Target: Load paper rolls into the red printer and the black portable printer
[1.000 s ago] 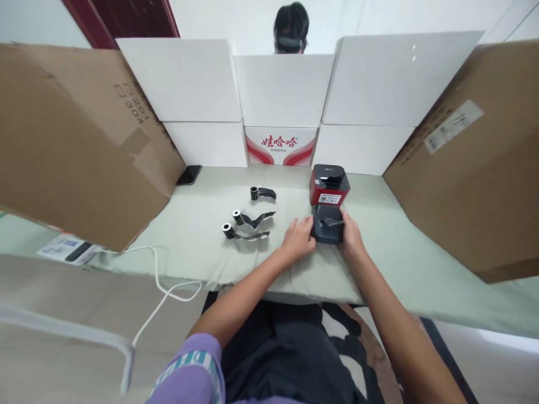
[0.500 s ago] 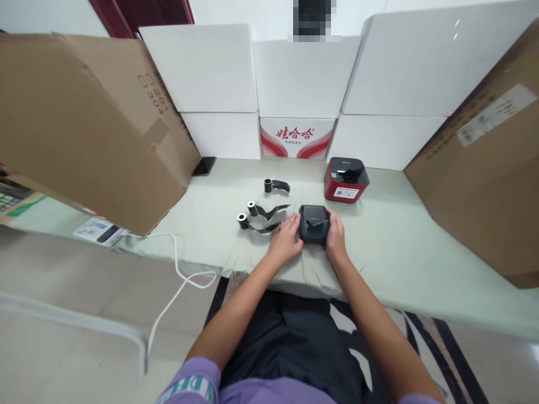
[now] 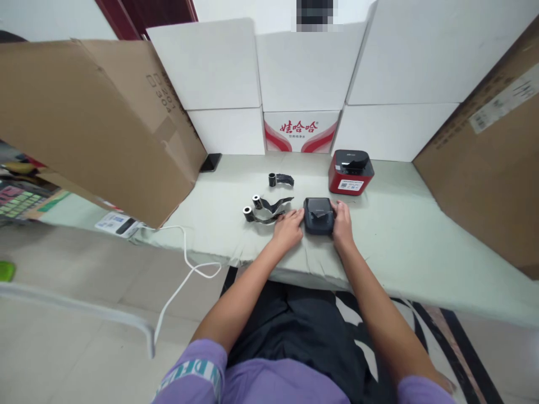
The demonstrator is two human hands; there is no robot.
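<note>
A small black device (image 3: 319,216), like a portable label printer, sits on the cloth-covered table in front of me. My right hand (image 3: 342,225) is against its right side, with the fingers curled along the edge. On the other side, my left hand (image 3: 289,229) lies flat with fingers stretched, fingertips at or very near the device's left edge. Beside the left fingers are two small black rolls, a nearer roll (image 3: 248,214) and a farther roll (image 3: 256,201), with loose black strips. Behind them lies a third roll (image 3: 272,179) with its strip.
A red box-shaped device with a black top (image 3: 351,173) stands behind to the right. White boxes (image 3: 301,132) line the back. Cardboard boxes flank both sides, left (image 3: 126,129) and right (image 3: 492,168). A phone (image 3: 211,163) and a white cable (image 3: 185,247) are on the left.
The camera view has shifted slightly, so the whole scene sits a little to the right and higher. My left hand has flattened and eased back from the black device; my right hand stays against it.
</note>
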